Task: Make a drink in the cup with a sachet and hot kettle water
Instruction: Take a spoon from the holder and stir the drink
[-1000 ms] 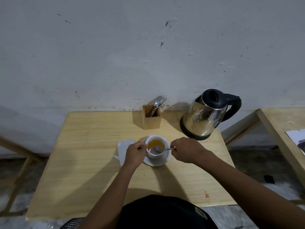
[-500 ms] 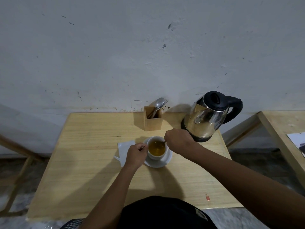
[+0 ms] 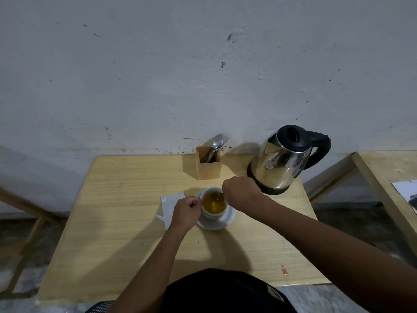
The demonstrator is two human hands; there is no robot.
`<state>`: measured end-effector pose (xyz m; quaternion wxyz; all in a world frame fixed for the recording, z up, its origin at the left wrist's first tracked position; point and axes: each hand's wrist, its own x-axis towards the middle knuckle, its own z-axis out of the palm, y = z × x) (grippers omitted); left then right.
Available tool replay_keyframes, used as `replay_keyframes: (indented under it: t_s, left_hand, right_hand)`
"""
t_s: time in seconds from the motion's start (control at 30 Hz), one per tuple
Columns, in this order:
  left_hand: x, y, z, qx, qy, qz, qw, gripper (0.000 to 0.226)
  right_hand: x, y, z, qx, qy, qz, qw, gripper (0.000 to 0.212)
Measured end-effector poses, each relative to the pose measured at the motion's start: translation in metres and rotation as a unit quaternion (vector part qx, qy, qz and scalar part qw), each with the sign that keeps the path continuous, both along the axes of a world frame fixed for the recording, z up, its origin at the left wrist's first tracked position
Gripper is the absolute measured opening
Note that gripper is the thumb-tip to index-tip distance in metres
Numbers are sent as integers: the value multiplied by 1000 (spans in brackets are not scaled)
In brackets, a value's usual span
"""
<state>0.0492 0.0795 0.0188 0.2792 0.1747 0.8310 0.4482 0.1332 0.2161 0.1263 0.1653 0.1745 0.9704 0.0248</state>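
- The right hand (image 3: 241, 192) is pinching a spoon (image 3: 218, 197) and stirring; the bowl end is dipping into the amber drink just inside that grip.
- The left hand (image 3: 186, 212) is clasping the cup (image 3: 213, 204) at its side, steadying it on the saucer (image 3: 216, 223).
- Stirring well probably means small, slow circles, keeping the spoon off the rim so nothing is slopping out.
- The opened sachet (image 3: 170, 203) is lying just outside the left grip; the kettle (image 3: 282, 161) is standing beyond the right.
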Motion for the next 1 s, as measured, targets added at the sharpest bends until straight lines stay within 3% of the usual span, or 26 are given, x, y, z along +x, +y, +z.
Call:
replay_keyframes:
  t_s: [0.33,0.57,0.8,1.0]
  left_hand:
    - [1,-1,1,0,3,-4,1000,21]
    - [1,1,2,4,2,-1,1000,22]
    - [1,-1,0,-3,-1,1,1000,21]
    - [1,0,1,1,1,3,1000,21]
  right_hand:
    - [3,-2,-5,-60,26,-10,998,24]
    - [-1,5,-2,-13,9,-3,1000,22]
    - [-6,3,-2,-89,-9,-15,996,20]
    - [0,4,-10,-35,25,-19,999,21]
